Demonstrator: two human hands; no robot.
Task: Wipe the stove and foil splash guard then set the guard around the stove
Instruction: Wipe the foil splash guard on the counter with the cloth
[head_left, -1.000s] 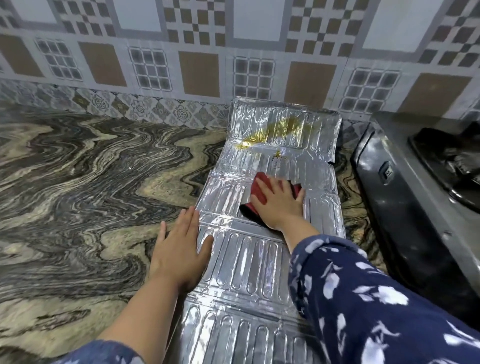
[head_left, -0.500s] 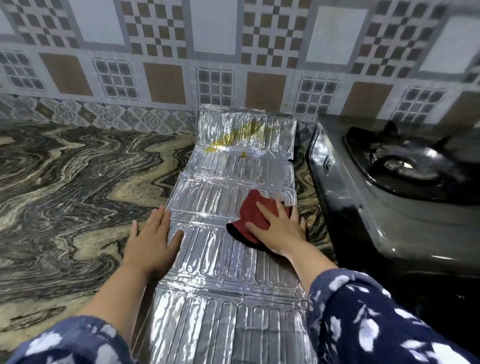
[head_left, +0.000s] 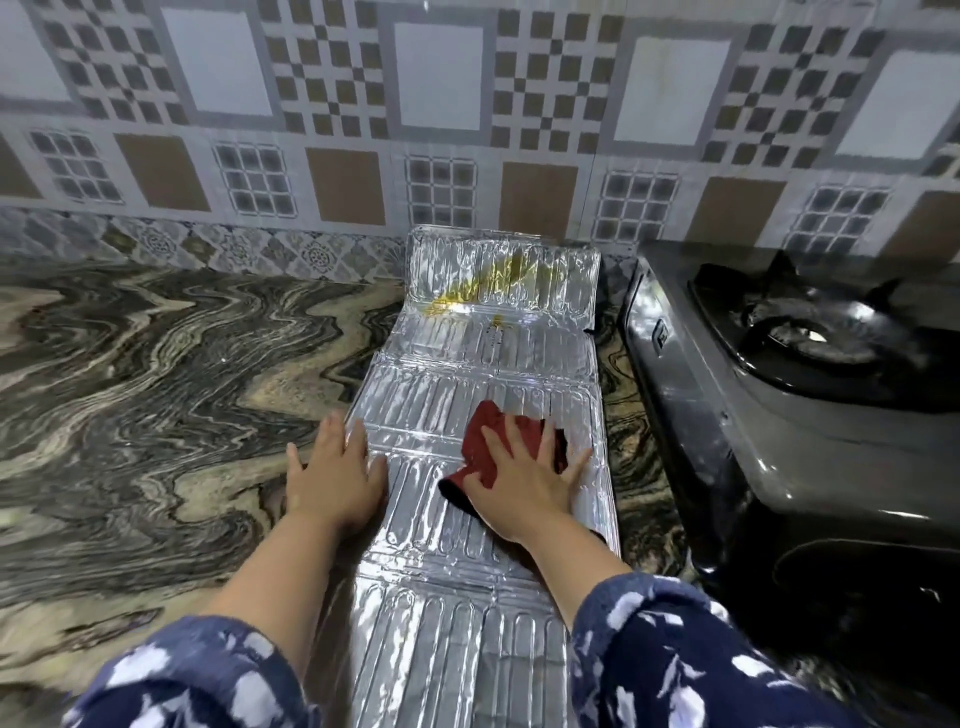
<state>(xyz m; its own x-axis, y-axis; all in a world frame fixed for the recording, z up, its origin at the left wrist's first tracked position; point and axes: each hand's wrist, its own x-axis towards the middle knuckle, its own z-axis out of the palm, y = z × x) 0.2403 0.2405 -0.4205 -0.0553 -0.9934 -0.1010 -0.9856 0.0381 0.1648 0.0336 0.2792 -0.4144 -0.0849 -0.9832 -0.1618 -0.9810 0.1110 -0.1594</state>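
The silver foil splash guard (head_left: 467, 358) lies unfolded flat on the marble counter, its far panel tipped up against the wall. A yellow oily stain (head_left: 483, 288) marks that far panel. My right hand (head_left: 524, 483) presses flat on a dark red cloth (head_left: 485, 439) on the guard's middle panel, near its right side. My left hand (head_left: 332, 473) rests palm down, fingers apart, on the guard's left edge and the counter. The steel gas stove (head_left: 753, 426) with a black burner (head_left: 810, 332) stands right of the guard.
The swirled grey and beige marble counter (head_left: 156, 389) stretches away to the left. A patterned tiled wall (head_left: 441, 130) rises directly behind the guard and stove. A narrow strip of counter separates the guard from the stove's side.
My right hand has slid the red cloth back toward me and toward the guard's right side. The view has turned right, showing more of the stove. The left hand stays put.
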